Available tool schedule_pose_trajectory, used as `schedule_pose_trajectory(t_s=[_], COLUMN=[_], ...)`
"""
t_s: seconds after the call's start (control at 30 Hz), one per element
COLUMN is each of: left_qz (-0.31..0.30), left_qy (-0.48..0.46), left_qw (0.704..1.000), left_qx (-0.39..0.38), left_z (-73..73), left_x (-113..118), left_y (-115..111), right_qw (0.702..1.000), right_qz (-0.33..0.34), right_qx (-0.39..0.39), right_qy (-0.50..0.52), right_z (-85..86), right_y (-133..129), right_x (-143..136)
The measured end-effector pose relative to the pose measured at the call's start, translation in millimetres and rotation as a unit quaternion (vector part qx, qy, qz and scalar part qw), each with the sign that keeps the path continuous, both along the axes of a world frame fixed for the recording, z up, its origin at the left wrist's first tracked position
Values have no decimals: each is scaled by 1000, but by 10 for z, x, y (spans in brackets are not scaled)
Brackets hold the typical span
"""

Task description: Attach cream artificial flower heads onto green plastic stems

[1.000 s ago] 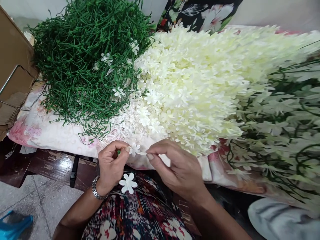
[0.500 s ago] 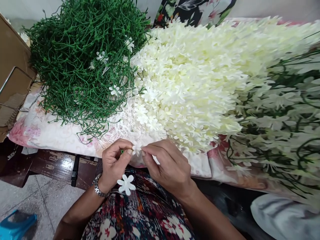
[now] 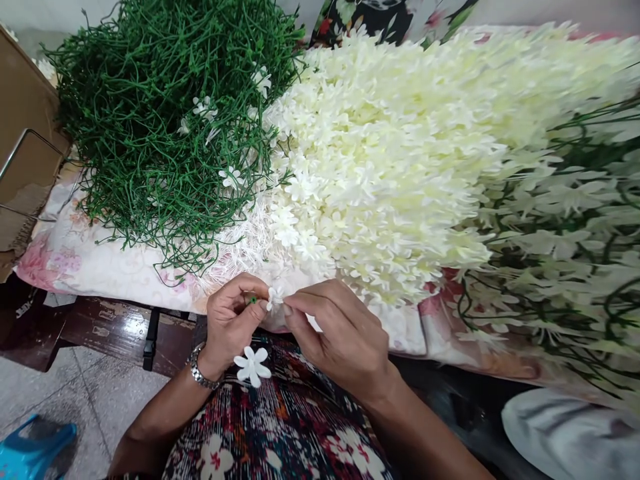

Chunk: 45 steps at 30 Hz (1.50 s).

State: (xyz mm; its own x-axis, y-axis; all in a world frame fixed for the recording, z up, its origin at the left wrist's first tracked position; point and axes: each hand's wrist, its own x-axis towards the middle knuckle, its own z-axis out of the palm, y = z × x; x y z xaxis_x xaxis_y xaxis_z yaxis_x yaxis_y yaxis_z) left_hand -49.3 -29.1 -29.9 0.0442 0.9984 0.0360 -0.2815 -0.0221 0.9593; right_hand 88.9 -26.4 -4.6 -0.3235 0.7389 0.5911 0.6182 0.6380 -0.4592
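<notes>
Between my two hands, a small white flower (image 3: 275, 298) is pinched at the near edge of the cloth. My left hand (image 3: 235, 320), with a metal watch on its wrist, holds the flower's left side between thumb and forefinger; a bit of green stem (image 3: 253, 300) shows inside the fingers. The thumb and forefinger of my right hand (image 3: 343, 333) are closed at the flower's right side. Another white flower (image 3: 253, 367) hangs below my left hand. Beyond lie a heap of green stems (image 3: 165, 120) and a large pile of white-yellow petals (image 3: 390, 160).
Finished-looking white flowers on green stems (image 3: 565, 247) spread over the right side. A cardboard box (image 3: 25, 127) with a metal wire frame stands at the left. A blue plastic object (image 3: 37, 447) is on the floor, and grey fabric (image 3: 565, 433) shows at the lower right.
The small flower and my left fingers have shifted slightly to the right. My right hand stays pinched beside the flower, its back moved slightly rightward.
</notes>
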Motion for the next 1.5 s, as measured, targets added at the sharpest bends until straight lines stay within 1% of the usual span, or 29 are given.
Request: schedule_pose_trajectory(t_s=[0.3,0.43,0.67,0.77,0.87,0.97,1.07,1.23,1.33,1.43,1.5], left_qz=[14,9,-8,-1,-5,-27,-51,-82,-96,-91,-73], left_qy=[-8,-18,-13,-10,10,55,93,106,109,122,132], left_qw=[1000,1000,1000,1000,1000,998,994,991,989,988,988], left_qx=[23,12,4,17,23,22,18,29,36,36,23], left_z=[-4,3,5,11,35,84,137,169,165,165,166], left_x=[-3,6,4,-14,-34,-44,-38,-30,-28,-18,-13], left_y=[10,8,-4,-2,2,6,9,18,18,5,-8], right_qw=[1000,999,995,989,987,989,992,994,990,983,980], right_qz=[-8,-2,31,48,60,66,56,46,67,95,89], right_qx=[23,23,-62,-98,-122,-104,-92,-73,-97,-122,-134], right_qy=[-18,-23,78,95,88,78,65,68,73,98,117], right_z=[6,-3,-35,-22,-19,-39,-69,-84,-71,-71,-86], right_y=[-8,-18,-22,-18,-8,-4,-9,-9,1,9,11], right_x=[-16,-29,-39,-17,8,31,61,112,121,117,120])
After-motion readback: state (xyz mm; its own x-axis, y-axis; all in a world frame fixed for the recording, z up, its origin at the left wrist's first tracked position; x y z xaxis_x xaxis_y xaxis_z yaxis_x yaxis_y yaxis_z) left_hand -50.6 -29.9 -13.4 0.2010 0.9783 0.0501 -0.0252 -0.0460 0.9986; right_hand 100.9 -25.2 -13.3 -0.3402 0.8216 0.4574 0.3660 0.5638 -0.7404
